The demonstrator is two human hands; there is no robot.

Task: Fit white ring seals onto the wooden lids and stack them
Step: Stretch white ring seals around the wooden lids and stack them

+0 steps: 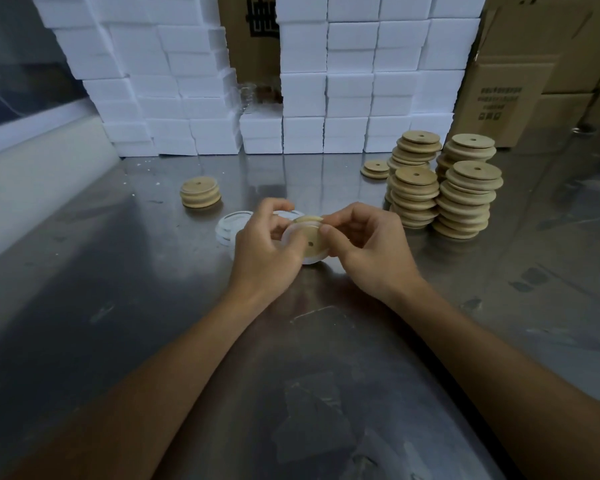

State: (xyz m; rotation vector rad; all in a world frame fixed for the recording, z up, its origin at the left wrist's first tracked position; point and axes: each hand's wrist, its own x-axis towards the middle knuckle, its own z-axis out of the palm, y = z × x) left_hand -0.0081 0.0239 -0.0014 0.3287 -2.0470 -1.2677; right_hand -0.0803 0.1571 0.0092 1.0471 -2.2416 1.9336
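Now both hands work one lid [309, 237] above the table [125, 306]: the left hand [267, 244] curls round its left edge and the white ring [293, 233] there, while the right hand [368, 247] pinches the right rim. The lid is a flat disc, tilted, its face with the small hole turned toward the person, so it has no real long axis. If the ring is stretched unevenly it may twist or snap off the rim, or the lid may slip onto the spare rings [232, 223] just left of the hands. Lid stacks [465, 195] stand to the right.
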